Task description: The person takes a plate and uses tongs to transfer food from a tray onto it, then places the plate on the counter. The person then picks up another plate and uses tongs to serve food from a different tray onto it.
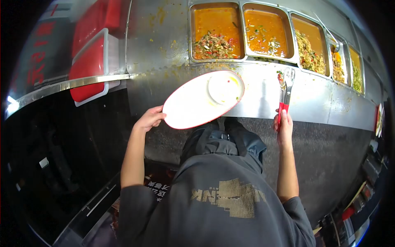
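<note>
My left hand (pixel 151 119) grips the near left rim of a white oval plate (pixel 185 103) with a thin red edge. On the plate's right end sits a small white round dish (pixel 220 88), with a few bits of food on it. My right hand (pixel 284 125) is closed around the red handles of metal tongs (pixel 287 88), whose tips point away from me toward the food pans. Some red and green food clings to the left tip of the tongs. Both plate and tongs are held over the front edge of the steel counter (pixel 257 88).
Along the counter's back stand a pan of orange broth with chopped food (pixel 216 24), a second broth pan (pixel 267 29), a pan of yellowish food (pixel 310 43) and more pans rightward. A ladle (pixel 335 43) rests there. Red trays (pixel 88 61) stand left. Food spills (pixel 158 39) mark the steel.
</note>
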A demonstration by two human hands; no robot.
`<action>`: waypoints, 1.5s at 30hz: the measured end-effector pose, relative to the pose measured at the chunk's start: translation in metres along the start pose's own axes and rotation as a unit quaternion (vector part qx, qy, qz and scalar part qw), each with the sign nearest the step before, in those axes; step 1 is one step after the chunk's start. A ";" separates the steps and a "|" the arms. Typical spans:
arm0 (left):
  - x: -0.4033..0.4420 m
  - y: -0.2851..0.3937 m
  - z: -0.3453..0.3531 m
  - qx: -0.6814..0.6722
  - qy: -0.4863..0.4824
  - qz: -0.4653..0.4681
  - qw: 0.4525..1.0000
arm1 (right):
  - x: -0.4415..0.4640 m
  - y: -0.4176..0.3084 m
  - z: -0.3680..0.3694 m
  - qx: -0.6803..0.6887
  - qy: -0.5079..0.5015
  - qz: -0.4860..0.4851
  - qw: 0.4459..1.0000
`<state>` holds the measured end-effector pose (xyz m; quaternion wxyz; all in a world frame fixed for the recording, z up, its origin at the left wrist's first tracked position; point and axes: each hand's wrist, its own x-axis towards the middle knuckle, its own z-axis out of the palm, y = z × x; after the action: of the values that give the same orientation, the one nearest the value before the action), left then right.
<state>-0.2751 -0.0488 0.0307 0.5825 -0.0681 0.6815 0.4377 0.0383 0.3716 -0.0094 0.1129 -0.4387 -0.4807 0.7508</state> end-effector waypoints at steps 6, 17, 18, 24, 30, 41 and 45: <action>0.033 0.020 0.024 0.076 0.018 0.019 0.997 | -0.007 -0.005 -0.020 -0.019 0.000 -0.015 1.000; 0.109 -0.005 0.007 0.154 0.197 0.102 0.963 | -0.026 0.013 -0.044 0.012 0.000 -0.018 1.000; 0.117 -0.010 0.003 0.165 0.199 0.137 0.956 | -0.029 0.013 -0.042 0.005 0.003 -0.015 1.000; 0.155 -0.018 -0.018 0.258 0.206 0.231 0.915 | -0.035 0.003 -0.011 -0.020 0.028 0.021 0.999; 0.161 -0.018 -0.013 0.281 0.237 0.264 0.892 | -0.029 -0.023 0.025 -0.012 0.000 0.026 1.000; 0.156 -0.029 -0.005 0.211 0.243 0.269 0.908 | 0.050 -0.068 0.096 -0.205 -0.106 0.043 0.972; 0.158 -0.039 -0.007 0.157 0.231 0.311 0.909 | 0.099 -0.068 0.107 -0.405 -0.084 -0.024 0.910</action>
<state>-0.3056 -0.0115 -0.1248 0.2468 0.1406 0.8437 0.4556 -0.1191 0.3987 0.0081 -0.0972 -0.3703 -0.7614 0.5232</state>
